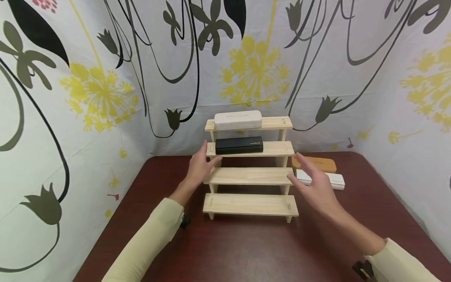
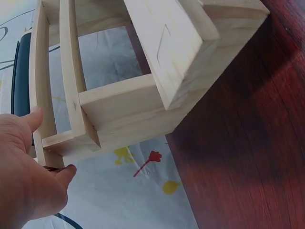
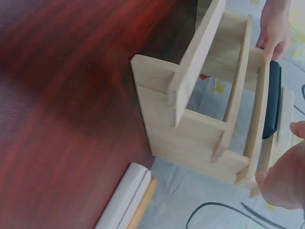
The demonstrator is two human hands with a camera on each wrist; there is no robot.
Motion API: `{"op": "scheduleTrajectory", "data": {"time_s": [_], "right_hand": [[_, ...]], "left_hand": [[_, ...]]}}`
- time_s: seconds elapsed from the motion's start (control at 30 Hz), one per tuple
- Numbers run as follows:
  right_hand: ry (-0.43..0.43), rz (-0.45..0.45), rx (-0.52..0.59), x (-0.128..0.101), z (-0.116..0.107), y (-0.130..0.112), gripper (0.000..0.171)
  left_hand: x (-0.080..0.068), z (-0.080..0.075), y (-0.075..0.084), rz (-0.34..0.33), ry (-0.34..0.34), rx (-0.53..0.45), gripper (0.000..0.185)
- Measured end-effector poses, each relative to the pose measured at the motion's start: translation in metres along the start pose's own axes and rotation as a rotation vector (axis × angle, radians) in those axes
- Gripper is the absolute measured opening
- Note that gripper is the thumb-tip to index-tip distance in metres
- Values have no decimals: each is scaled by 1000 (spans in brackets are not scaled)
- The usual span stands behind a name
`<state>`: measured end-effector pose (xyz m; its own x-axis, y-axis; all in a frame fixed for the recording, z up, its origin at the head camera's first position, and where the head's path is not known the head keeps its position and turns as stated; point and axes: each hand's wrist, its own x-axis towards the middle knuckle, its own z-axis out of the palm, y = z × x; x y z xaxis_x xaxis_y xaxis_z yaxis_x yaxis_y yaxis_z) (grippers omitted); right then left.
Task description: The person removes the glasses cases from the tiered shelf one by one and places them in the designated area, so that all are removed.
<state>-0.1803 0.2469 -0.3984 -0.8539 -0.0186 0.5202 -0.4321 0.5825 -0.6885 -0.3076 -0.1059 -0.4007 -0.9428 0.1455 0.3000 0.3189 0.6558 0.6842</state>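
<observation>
A four-tier pale wooden display rack (image 1: 248,176) stands on the dark red table. On its top tier lies a white glasses case (image 1: 238,120); a black glasses case (image 1: 239,145) lies on the tier below. My left hand (image 1: 198,166) holds the rack's left side at the second tier from the top, thumb and fingers around the plank's end (image 2: 50,160). At the right end, my right hand (image 1: 315,188) is beside the rack with its thumb and fingers spread. In the right wrist view that hand (image 3: 287,174) partly hides the upper tier ends.
Right of the rack, behind my right hand, an orange case (image 1: 318,164) and another white case (image 1: 336,181) lie on the table (image 1: 239,250). A flower-patterned cloth (image 1: 225,90) hangs close behind and along both sides.
</observation>
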Motion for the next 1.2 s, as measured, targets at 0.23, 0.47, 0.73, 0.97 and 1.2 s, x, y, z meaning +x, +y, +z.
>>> {"op": "scheduleTrajectory", "data": {"time_s": [0.23,0.47,0.73,0.97,1.2], "right_hand": [[-87,26,-19,18,8,-10,69],[-139,45,-16,36,14,-12,74],[-112,-5,-7,52,25,-10,73],[-132,-7,-5,69,36,-10,74],[-196,27,26,84,46,-9,78]], "left_hand": [[1,1,-1,5,-12,0,95],[1,2,2,7,-6,10,94],[0,3,3,1,-5,35,94],[0,2,2,4,13,51,93],[0,1,2,-2,7,58,93]]}}
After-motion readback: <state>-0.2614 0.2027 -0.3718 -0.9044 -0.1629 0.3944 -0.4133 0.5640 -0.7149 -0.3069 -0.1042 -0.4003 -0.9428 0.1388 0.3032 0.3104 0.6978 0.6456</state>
